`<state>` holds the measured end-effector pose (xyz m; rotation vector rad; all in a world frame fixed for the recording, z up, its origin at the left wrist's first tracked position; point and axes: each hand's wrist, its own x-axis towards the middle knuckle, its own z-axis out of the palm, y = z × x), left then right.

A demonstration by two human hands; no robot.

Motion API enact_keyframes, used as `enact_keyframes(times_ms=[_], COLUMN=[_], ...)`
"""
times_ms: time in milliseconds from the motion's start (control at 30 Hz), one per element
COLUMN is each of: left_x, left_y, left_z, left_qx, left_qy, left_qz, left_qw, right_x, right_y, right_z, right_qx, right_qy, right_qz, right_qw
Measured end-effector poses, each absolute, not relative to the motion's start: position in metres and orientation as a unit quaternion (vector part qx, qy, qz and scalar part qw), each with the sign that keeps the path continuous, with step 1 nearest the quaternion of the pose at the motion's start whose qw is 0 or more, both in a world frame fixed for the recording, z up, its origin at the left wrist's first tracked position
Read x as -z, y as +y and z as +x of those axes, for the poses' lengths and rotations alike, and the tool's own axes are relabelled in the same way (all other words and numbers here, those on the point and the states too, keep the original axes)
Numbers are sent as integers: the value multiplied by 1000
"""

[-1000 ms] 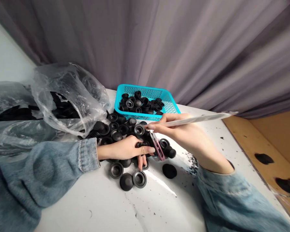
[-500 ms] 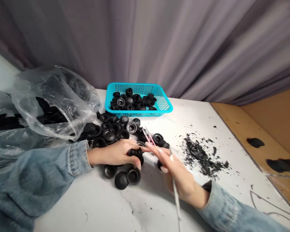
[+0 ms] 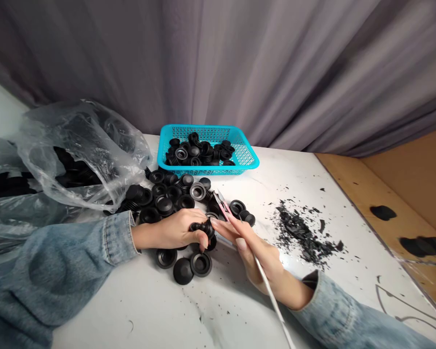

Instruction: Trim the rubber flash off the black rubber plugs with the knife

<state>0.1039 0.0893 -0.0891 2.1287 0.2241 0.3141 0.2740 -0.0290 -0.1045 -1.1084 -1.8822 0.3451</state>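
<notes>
My left hand (image 3: 176, 230) is closed round a black ribbed rubber plug (image 3: 203, 228), with the thumb along its near side. Fingertips of my right hand (image 3: 263, 259) meet the right end of that plug. A long thin white rod (image 3: 271, 293) passes through the right hand and slants down towards the near edge; its upper end is partly hidden by the fingers. Just beyond the fingertips lies a pink tool with two pointed metal tips (image 3: 223, 206). Loose black plugs (image 3: 201, 264) lie below the left hand, and a pile of them (image 3: 164, 206) spreads behind it.
A turquoise basket (image 3: 254, 162) holding several plugs stands at the back. At left lies a clear plastic bag (image 3: 119, 160) with black pieces inside. Black rubber scraps (image 3: 305, 232) are heaped on the right of the white table (image 3: 148, 310). A grey curtain (image 3: 218, 63) hangs behind.
My right hand has moved left, its fingertips now against the plug. The white rod has swung to a stronger slant. My left hand has barely shifted.
</notes>
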Motion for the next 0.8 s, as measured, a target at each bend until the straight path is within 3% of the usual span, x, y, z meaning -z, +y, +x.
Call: enact_keyframes(times_ms=[333, 467, 633, 800], left_x=[90, 89, 91, 88], left_y=[88, 88, 88, 88], left_z=[103, 104, 101, 102], left_qx=[-133, -124, -136, -126], left_qy=[78, 98, 148, 177], left_qz=[875, 868, 801, 770], left_qw=[459, 471, 564, 600], right_x=[91, 94, 102, 106], right_y=[-25, -28, -29, -14], right_z=[274, 272, 269, 277], right_qx=[-354, -353, -318, -513], right_qy=[-614, -611, -512, -328], right_qz=[-542, -528, -542, -493], right_qw=[451, 472, 585, 621])
